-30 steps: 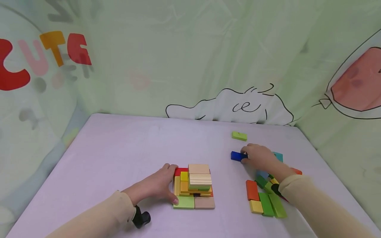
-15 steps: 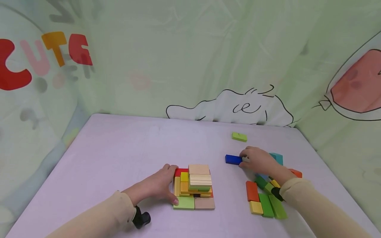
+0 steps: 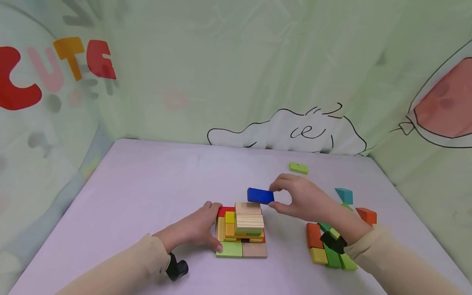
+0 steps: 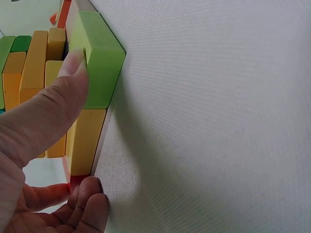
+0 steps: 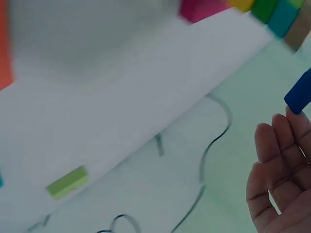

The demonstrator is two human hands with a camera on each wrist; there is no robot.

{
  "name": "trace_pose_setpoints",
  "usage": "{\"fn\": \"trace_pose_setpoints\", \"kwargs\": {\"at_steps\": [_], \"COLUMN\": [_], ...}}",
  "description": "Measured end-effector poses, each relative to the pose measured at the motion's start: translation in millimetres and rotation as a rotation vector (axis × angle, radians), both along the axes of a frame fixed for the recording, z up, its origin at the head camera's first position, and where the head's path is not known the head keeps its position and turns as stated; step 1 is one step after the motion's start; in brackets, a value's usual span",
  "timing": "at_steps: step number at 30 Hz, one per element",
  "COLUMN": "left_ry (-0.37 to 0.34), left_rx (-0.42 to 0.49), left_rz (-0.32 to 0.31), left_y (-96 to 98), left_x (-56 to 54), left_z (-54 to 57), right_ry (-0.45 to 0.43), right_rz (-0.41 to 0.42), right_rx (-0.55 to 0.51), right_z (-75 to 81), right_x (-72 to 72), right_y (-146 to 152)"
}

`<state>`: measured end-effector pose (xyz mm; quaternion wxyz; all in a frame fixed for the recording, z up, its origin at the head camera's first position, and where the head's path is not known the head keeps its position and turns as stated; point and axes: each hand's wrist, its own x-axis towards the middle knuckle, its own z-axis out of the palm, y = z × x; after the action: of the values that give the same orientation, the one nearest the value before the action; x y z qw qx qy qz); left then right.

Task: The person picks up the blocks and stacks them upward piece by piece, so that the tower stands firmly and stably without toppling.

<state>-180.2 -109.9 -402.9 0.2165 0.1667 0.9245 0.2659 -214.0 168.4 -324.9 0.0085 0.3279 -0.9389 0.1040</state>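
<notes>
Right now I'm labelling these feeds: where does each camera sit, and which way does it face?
Head: worn on the head, facing forward and down over the table; both sleeved arms, the left hand and the right hand show.
Left wrist: on that wrist, facing along the hand to the block stack; its thumb and fingers show.
Right wrist: on that wrist, facing across the table to the backdrop; its fingers show at the right edge.
Shared: head and right wrist both show the blue block and the lone lime block.

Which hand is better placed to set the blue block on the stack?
The right hand, I think: it pinches the blue block near the wooden block stack, while the left hand holds that stack's left side.
</notes>
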Motion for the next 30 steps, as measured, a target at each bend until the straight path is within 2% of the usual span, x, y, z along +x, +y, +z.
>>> {"fn": "trace_pose_setpoints", "kwargs": {"at_steps": [3, 6, 30], "left_ry": [-0.003, -0.004, 0.003], "left_rx": [0.006, 0.018, 0.012], "left_rz": [0.002, 0.001, 0.003], "left_y": [0.0, -0.1, -0.1], "left_x": [-0.3, -0.4, 1.0], "left_z": [0.4, 0.6, 1.0], "right_ry": [0.024, 0.04, -0.039], "right_rz": [0.08, 0.101, 0.059], "right_rx": [0.052, 0.085, 0.094], "right_z": [3.8, 3.6, 1.7], "right_x": [7.9, 11.1, 12.2], "right_y": [-15, -23, -28]}}
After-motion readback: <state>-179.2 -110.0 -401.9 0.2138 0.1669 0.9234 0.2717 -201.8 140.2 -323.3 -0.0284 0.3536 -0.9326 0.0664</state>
